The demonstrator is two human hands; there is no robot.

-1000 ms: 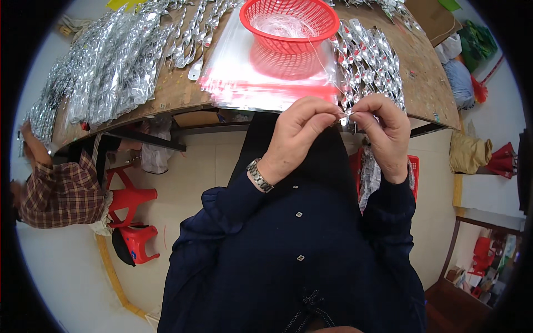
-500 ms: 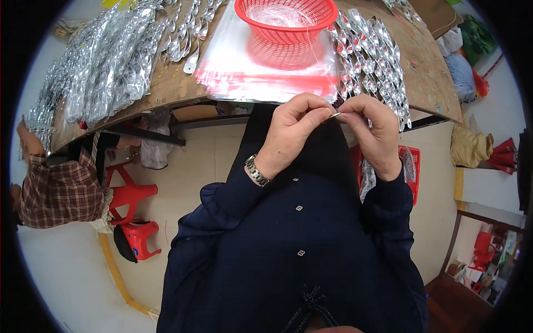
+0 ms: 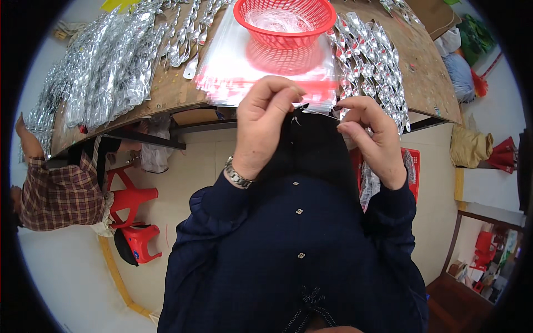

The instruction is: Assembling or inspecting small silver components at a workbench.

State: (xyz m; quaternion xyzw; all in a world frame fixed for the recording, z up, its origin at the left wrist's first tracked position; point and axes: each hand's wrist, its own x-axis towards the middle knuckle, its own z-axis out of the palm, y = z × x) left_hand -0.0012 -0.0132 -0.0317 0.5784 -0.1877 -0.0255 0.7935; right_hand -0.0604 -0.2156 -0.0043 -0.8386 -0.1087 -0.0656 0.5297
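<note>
Above my lap, at the table's near edge, a thin clear thread [image 3: 322, 114] runs almost straight between my two hands. My left hand [image 3: 264, 119], with a metal watch at the wrist, pinches its end between thumb and forefinger. A small dark bit shows beside those fingertips; its kind I cannot make out. A loose, pale tail of thread [image 3: 296, 120] dangles below them. My right hand [image 3: 375, 136] has the other end at its curled fingers, its thumb and forefinger tips a little apart. Just beyond stands a red plastic basket [image 3: 286, 40] holding a tangle of clear thread.
Under the basket lies a stack of clear plastic bags [image 3: 222, 66] with red edges. Silver twisted strips cover the wooden table [image 3: 430, 83] to the left [image 3: 111, 72] and right [image 3: 369, 61]. A red crate [image 3: 411, 166] sits below my right arm. Someone in a plaid shirt [image 3: 64, 194] works at left near red stools [image 3: 133, 197].
My hands have drawn apart, the left moving left and slightly up. The thread between them, hidden at the touching fingertips before, now shows stretched out.
</note>
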